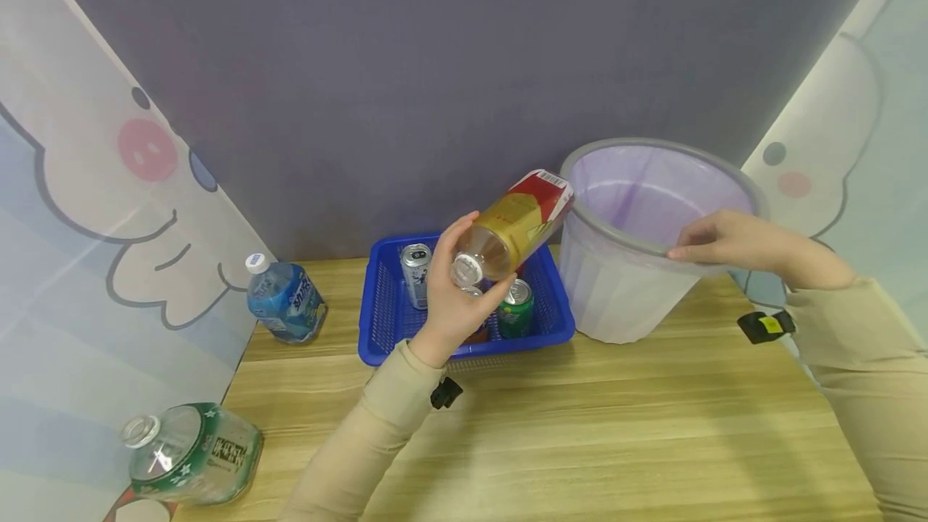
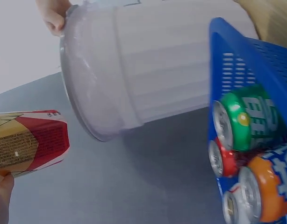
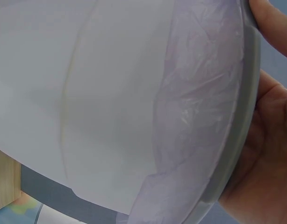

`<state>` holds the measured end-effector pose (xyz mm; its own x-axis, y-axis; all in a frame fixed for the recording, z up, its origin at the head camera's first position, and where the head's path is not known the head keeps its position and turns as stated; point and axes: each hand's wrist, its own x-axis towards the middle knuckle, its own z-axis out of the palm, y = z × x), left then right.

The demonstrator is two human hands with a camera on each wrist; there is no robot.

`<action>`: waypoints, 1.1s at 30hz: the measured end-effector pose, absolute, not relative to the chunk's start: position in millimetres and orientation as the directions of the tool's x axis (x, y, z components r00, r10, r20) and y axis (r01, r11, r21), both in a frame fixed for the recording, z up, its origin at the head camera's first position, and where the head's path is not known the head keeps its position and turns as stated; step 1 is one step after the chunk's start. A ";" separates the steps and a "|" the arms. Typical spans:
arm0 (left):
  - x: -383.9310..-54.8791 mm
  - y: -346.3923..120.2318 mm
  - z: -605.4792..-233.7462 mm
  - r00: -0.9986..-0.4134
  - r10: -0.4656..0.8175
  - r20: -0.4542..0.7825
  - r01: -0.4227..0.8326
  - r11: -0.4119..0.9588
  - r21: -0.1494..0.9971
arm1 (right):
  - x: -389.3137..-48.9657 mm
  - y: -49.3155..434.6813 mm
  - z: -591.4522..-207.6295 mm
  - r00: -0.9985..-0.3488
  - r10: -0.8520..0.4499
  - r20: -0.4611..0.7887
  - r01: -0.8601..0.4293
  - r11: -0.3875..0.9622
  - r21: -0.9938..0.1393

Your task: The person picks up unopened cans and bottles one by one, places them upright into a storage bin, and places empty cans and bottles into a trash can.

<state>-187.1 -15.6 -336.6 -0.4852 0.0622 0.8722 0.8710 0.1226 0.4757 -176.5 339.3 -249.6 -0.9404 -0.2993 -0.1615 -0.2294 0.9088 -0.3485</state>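
My left hand (image 1: 457,288) holds a clear plastic bottle (image 1: 515,221) with a gold and red label. Its white cap points toward me, and its base is raised close to the rim of a white bin. In the left wrist view only the red and gold end of the bottle (image 2: 31,142) shows. My right hand (image 1: 739,242) grips the grey rim of the bin (image 1: 616,296), which is lined with a pale purple bag (image 3: 199,93). Below the left hand sits a blue basket (image 1: 377,296) holding several drink cans, among them a green can (image 1: 515,311).
On the left of the wooden table (image 1: 580,425) stands a blue-labelled bottle (image 1: 286,302) with a white cap. Nearer me is a large clear bottle (image 1: 199,453) with a green label. A dark grey panel (image 1: 464,87) rises behind the basket and bin.
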 end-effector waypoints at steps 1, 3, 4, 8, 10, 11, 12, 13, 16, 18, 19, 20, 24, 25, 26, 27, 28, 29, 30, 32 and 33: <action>-187.3 -14.1 -334.4 -0.479 0.061 0.875 0.874 0.120 0.470 | -176.4 339.0 -249.7 -0.940 -0.299 -0.162 -0.228 0.908 -0.351; -188.0 -10.9 -330.1 -0.466 0.064 0.883 0.882 0.108 0.458 | -176.5 338.6 -249.8 -0.941 -0.301 -0.158 -0.231 0.907 -0.352; -188.3 -9.3 -328.2 -0.461 0.068 0.885 0.886 0.097 0.454 | -176.5 338.4 -249.8 -0.940 -0.302 -0.157 -0.232 0.906 -0.354; -191.5 -1.7 -322.9 -0.461 0.078 0.884 0.887 0.057 0.457 | -177.1 337.0 -249.3 -0.941 -0.302 -0.155 -0.232 0.904 -0.358; -194.5 2.8 -321.5 -0.466 0.083 0.881 0.885 0.051 0.463 | -177.3 336.2 -249.1 -0.940 -0.302 -0.158 -0.229 0.903 -0.364; -196.1 4.9 -320.8 -0.470 0.088 0.878 0.883 0.048 0.468 | -177.3 335.7 -249.1 -0.939 -0.303 -0.160 -0.228 0.902 -0.366; -197.6 6.9 -320.2 -0.475 0.096 0.875 0.880 0.045 0.473 | -177.4 335.1 -249.1 -0.939 -0.305 -0.162 -0.229 0.901 -0.368; -199.3 8.8 -319.7 -0.477 0.107 0.872 0.879 0.041 0.476 | -177.5 334.4 -249.2 -0.938 -0.307 -0.162 -0.231 0.901 -0.369; -204.1 13.5 -318.3 -0.481 0.144 0.865 0.876 0.034 0.481 | -177.9 332.3 -249.3 -0.936 -0.311 -0.163 -0.234 0.899 -0.370; -207.2 16.2 -317.8 -0.479 0.167 0.862 0.876 0.027 0.481 | -178.5 331.2 -249.3 -0.935 -0.316 -0.162 -0.239 0.897 -0.373; -208.6 17.4 -317.9 -0.478 0.173 0.861 0.876 0.025 0.481 | -178.7 330.7 -249.1 -0.934 -0.318 -0.162 -0.240 0.895 -0.375; -209.7 18.5 -317.9 -0.478 0.179 0.860 0.876 0.025 0.481 | -178.8 330.2 -249.0 -0.934 -0.320 -0.162 -0.241 0.895 -0.376; -212.5 22.9 -318.3 -0.497 0.200 0.845 0.865 0.035 0.500 | -179.5 329.2 -248.9 -0.931 -0.327 -0.162 -0.247 0.892 -0.379; -212.9 24.2 -318.4 -0.508 0.205 0.837 0.859 0.041 0.511 | -179.5 329.1 -248.8 -0.931 -0.328 -0.163 -0.248 0.892 -0.379; -213.3 25.7 -318.2 -0.519 0.210 0.829 0.852 0.047 0.521 | -179.6 329.3 -248.9 -0.930 -0.328 -0.164 -0.249 0.892 -0.377; -213.5 27.4 -317.9 -0.532 0.214 0.819 0.843 0.048 0.535 | -179.8 329.5 -249.0 -0.930 -0.329 -0.165 -0.250 0.893 -0.375; -213.8 29.2 -317.4 -0.548 0.216 0.808 0.833 0.051 0.551 | -179.9 329.9 -249.0 -0.929 -0.331 -0.164 -0.252 0.893 -0.372; -214.2 31.3 -316.7 -0.562 0.218 0.798 0.824 0.056 0.564 | -180.0 330.3 -249.2 -0.929 -0.330 -0.165 -0.252 0.895 -0.369; -214.7 33.5 -315.8 -0.577 0.218 0.787 0.813 0.061 0.579 | -180.2 330.7 -249.3 -0.930 -0.329 -0.165 -0.252 0.895 -0.367; -215.2 38.0 -313.5 -0.603 0.217 0.768 0.794 0.074 0.603 | -180.4 331.3 -249.4 -0.931 -0.328 -0.163 -0.253 0.898 -0.361; -215.5 40.2 -312.4 -0.617 0.218 0.756 0.783 0.083 0.616 | -180.6 331.5 -249.6 -0.931 -0.328 -0.162 -0.254 0.898 -0.359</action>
<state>-215.5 40.2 -312.4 -0.6175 0.2181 0.7557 0.7833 0.0833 0.6160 -180.6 331.5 -249.6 -0.9306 -0.3283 -0.1617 -0.2543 0.8979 -0.3594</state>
